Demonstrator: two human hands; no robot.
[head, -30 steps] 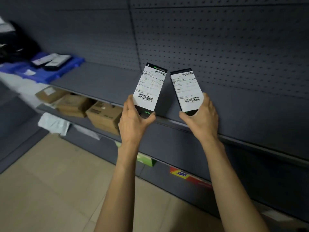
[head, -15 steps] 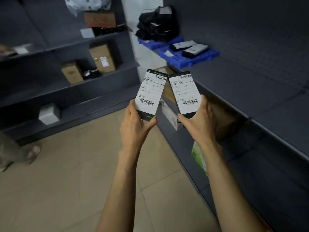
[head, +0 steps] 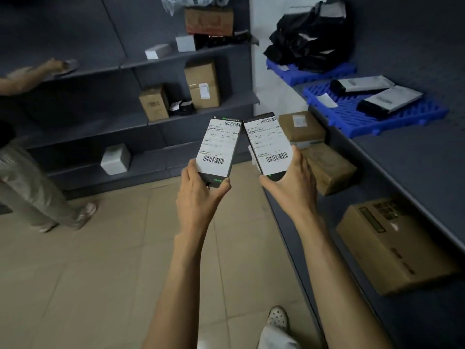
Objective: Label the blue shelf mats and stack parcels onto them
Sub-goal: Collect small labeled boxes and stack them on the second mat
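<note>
My left hand (head: pixel 200 195) grips the lower end of a slim black parcel (head: pixel 218 147) with a white barcode label facing me. My right hand (head: pixel 293 183) holds a second, matching black parcel (head: pixel 267 143) the same way, and their top corners almost touch. On the grey shelf at the right lies a blue mat (head: pixel 357 114) with two flat black parcels (head: pixel 390 99) and a white paper slip (head: pixel 326 100) on it. Behind it a second blue mat (head: pixel 302 74) carries a heap of black bags (head: pixel 309 44).
Cardboard boxes (head: pixel 392 244) sit on the lower right shelf. The grey shelving (head: pixel 191 114) on the far wall holds brown and white boxes. Another person (head: pixel 27 177) stands at the left, an arm reaching onto a shelf. Beige tiled floor (head: pixel 88 273) lies below, my shoe (head: pixel 276 318) at the bottom.
My view has swung left, from the bare pegboard shelf to the aisle and the far shelving. The blue mats moved from left to upper right. Both hands keep their parcels.
</note>
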